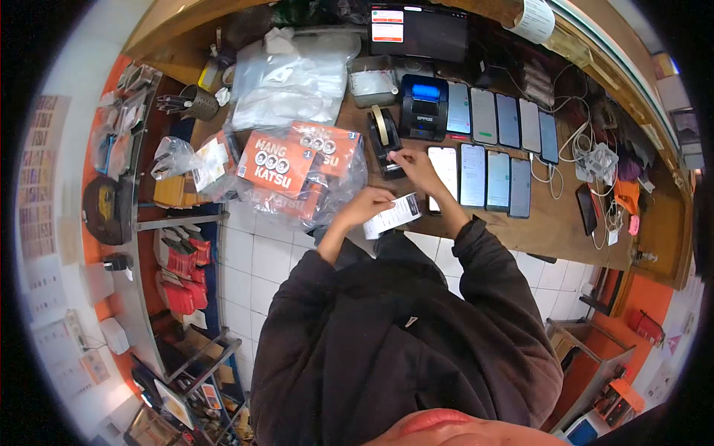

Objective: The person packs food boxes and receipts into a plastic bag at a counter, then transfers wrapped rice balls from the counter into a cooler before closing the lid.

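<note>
My left hand is closed on a white printed receipt, which hangs over the table's front edge. My right hand has its fingers pinched at the near end of a black tape dispenser, where the tape comes off; the strip itself is too small to see clearly. To the left of my hands, orange printed food boxes sit in a clear plastic bag. Close to my right hand lies a phone with a lit screen.
Behind the dispenser stands a black receipt printer. Several phones lie in two rows to the right, with white cables beyond. Clear plastic bags, a container and a monitor fill the back.
</note>
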Motion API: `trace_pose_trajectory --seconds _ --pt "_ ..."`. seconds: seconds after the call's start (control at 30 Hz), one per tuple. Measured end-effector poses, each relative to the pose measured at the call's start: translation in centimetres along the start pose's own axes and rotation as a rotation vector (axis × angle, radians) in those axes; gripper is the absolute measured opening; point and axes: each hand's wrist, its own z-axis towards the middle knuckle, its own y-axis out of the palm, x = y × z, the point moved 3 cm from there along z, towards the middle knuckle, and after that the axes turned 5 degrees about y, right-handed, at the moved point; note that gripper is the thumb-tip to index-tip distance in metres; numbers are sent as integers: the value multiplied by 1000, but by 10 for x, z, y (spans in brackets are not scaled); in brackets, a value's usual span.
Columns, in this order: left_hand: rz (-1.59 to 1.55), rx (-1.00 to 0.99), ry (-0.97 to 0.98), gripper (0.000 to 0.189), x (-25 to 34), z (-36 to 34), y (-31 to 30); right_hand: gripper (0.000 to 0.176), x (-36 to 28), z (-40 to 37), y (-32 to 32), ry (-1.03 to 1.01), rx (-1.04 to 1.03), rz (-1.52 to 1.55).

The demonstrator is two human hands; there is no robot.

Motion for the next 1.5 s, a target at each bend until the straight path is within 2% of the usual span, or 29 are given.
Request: trace_pose_trajectory --seconds 0.07,0.1,0.2,0.27,0.37,0.47,0.57,0.67,0.7,0.73,0.77,0.8,0.87,0.97,1.0,1.07,1.1,1.2,1.27,1.37,1.4,1.47,1.5 --pt "-15 91 22 21 -26 13 11 21 -2 4 2 -161 -17 -41" --pt "-64 139 -30 22 -31 19 12 14 -11 -8 1 -107 61 -72" --pt "-171 229 -127 25 -34 30 7 14 -33 -61 -7 -105 205 85" --pt "-193 211 -128 27 -28 29 5 21 -28 -96 -10 14 175 170" --pt "-224 215 -150 26 -27 33 5 27 38 -123 13 363 -7 305" --pt "-201 171 -118 25 -28 32 3 28 54 -127 22 390 49 454" --pt "-223 164 9 27 -29 31 7 28 67 -120 18 432 48 458" --pt "113 308 -188 30 4 28 14 27 76 -116 17 442 48 491" --pt "270 509 -165 31 -21 30 22 27 82 -115 18 454 47 471" --pt "314 590 -124 25 -18 26 29 27 85 -114 19 464 34 449" --pt "400 590 -106 24 -24 28 34 26 84 -115 20 467 74 459" --pt "492 589 -89 22 -29 30 34 26 85 -116 16 408 77 342" --pt "578 512 -250 21 -26 28 26 27 61 -121 11 369 41 398" --pt "260 424 -198 32 -31 37 17 25 62 -123 15 365 83 417" --pt "180 390 -261 37 -32 38 15 24 70 -123 16 367 124 376" --pt "219 468 -126 38 -80 56 31 23 81 -114 12 375 152 323" --pt "152 472 -80 37 -64 41 26 23 85 -114 11 395 141 314" --pt "243 487 54 32 -91 44 42 21 90 -126 12 396 115 365" --pt "162 491 162 26 -12 17 26 19 48 -138 11 437 90 312" --pt "50 532 249 25 98 -41 -34 13 -71 -136 10 281 15 352" --pt "2 585 311 25 123 -65 -55 7 -129 -128 20 238 -5 376" --pt "17 769 353 25 162 -128 -109 8 -181 -103 46 55 -206 239" --pt "-52 881 321 25 147 -153 -131 9 -204 -86 70 -53 -290 133"
